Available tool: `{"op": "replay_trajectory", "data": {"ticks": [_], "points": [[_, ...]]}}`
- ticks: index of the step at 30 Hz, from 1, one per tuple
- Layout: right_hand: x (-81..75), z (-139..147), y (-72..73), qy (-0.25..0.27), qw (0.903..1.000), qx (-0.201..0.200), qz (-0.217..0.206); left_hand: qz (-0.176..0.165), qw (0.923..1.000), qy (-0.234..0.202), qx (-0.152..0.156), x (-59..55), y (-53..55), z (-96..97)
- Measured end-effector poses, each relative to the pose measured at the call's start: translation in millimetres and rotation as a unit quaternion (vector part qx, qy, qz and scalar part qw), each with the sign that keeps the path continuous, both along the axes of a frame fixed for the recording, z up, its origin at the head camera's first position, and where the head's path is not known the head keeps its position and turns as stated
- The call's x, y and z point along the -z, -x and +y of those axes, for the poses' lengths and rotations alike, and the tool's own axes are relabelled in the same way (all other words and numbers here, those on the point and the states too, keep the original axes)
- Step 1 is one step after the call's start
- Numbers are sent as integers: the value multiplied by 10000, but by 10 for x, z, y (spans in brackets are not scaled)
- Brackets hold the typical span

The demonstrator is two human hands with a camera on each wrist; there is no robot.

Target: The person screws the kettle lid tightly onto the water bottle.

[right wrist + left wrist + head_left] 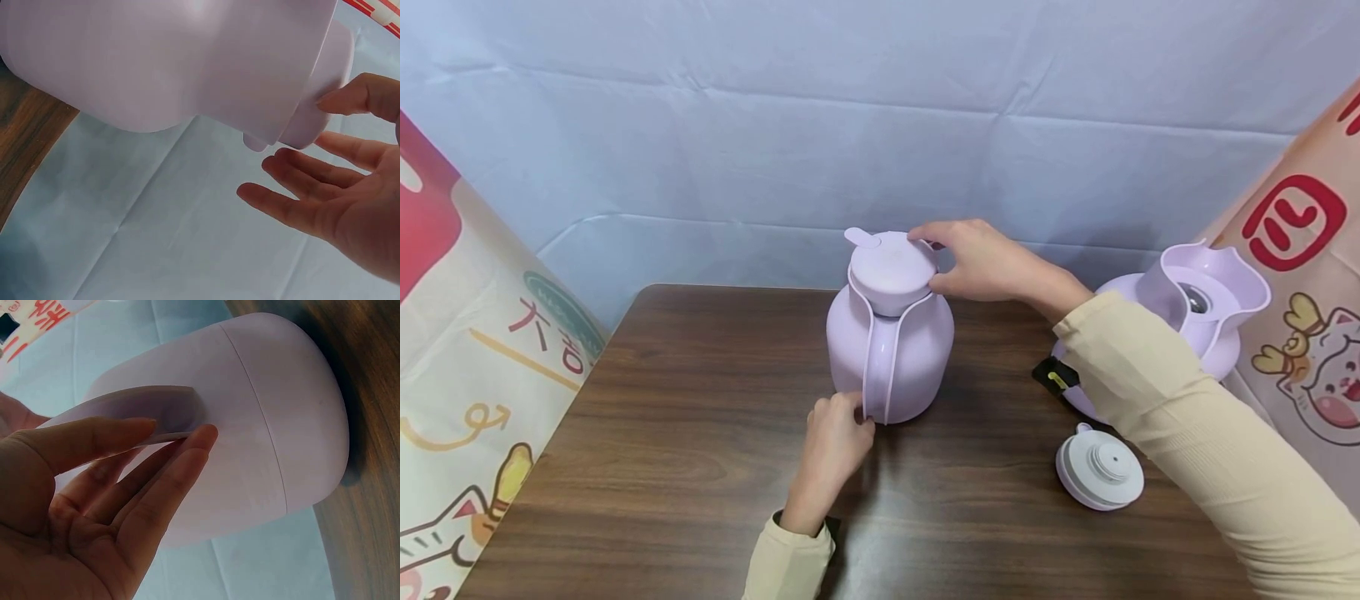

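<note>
A lilac vacuum jug (917, 358) stands upright on the table, its handle facing the person. My left hand (838, 437) pinches the lower end of the handle (169, 415) between thumb and fingers. At the jug's mouth sits a round lilac lid (891, 265) with a small tab pointing left; part of it stands above the rim. My right hand (981, 262) holds the lid's right side with thumb and index finger. In the right wrist view, the thumb lies on the lid (319, 94) and the other fingers are spread apart from it.
On the right, a second lilac jug (1213, 337) without a lid lies partly behind the right sleeve (1157, 400). A lid (1105, 471) rests on the table with its white threaded underside up. A black strap (1052, 377) is beside that jug. A pale blue cloth (775, 150) hangs behind the table.
</note>
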State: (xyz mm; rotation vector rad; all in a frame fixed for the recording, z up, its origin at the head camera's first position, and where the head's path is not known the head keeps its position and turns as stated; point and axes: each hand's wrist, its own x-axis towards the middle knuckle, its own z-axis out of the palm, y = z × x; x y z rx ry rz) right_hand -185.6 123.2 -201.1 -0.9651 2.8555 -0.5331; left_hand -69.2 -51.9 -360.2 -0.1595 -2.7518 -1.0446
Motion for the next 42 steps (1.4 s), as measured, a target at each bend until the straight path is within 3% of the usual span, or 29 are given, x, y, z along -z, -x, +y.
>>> {"op": "replay_trajectory", "data": {"ticks": [13,31,42], "points": [[-7,-25,-18,6,10000,53,-52,-46,10000,-19,-2,1,12,-3],[-13,-44,-91,-111,9995,146,238,-203,9998,-53,0,5,5,0],[-12,-41,-48,-238,9996,63,-140,-154,9999,5,22,13,9,-3]]}}
